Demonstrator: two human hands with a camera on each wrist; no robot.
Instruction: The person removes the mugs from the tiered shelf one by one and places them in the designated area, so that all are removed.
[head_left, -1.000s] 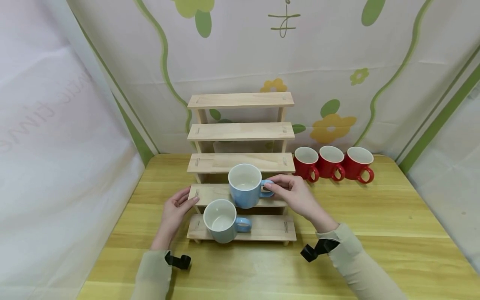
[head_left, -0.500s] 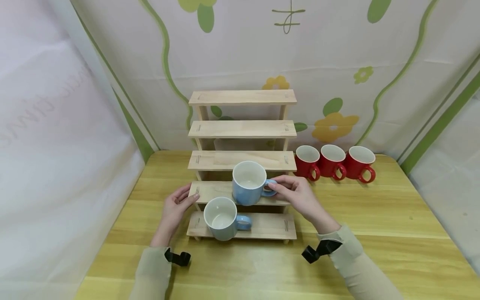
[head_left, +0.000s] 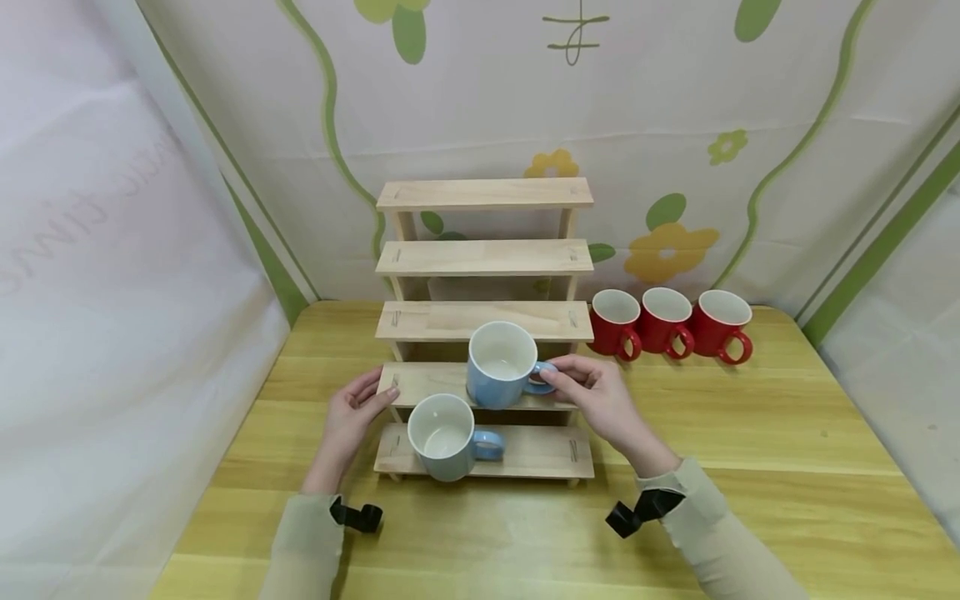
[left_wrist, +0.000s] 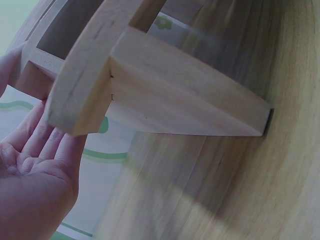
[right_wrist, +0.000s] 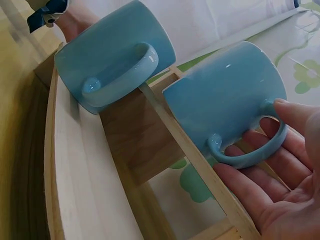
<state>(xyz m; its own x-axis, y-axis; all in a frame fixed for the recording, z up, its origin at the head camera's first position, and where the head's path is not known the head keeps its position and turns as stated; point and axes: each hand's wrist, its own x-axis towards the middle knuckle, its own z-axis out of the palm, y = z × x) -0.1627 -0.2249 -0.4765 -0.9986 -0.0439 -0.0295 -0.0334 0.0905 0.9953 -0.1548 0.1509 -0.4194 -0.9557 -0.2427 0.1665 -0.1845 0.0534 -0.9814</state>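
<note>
A stepped wooden shelf rack (head_left: 486, 257) stands on the table. At the left end of its second step from the bottom, my left hand (head_left: 354, 421) grips the board, thumb on top; in the left wrist view its fingers (left_wrist: 45, 140) are partly hidden behind wood. My right hand (head_left: 600, 396) pinches the handle of a light blue mug (head_left: 495, 390), upright at that step, right of centre. The right wrist view has the thumb on the handle and fingers (right_wrist: 280, 155) behind it. Another blue mug (head_left: 442, 458) sits upright on the lowest step, left of centre, handle pointing right.
Three red mugs (head_left: 615, 329) stand in a row on the table (head_left: 750, 467), right of the rack near the back edge. A white cloth with printed flowers (head_left: 465, 100) hangs behind. The three upper steps of the rack are bare wood.
The blue mug in my right hand has shifted a little to the right along the second step. My left hand stays at the board's end; the view has tilted slightly.
</note>
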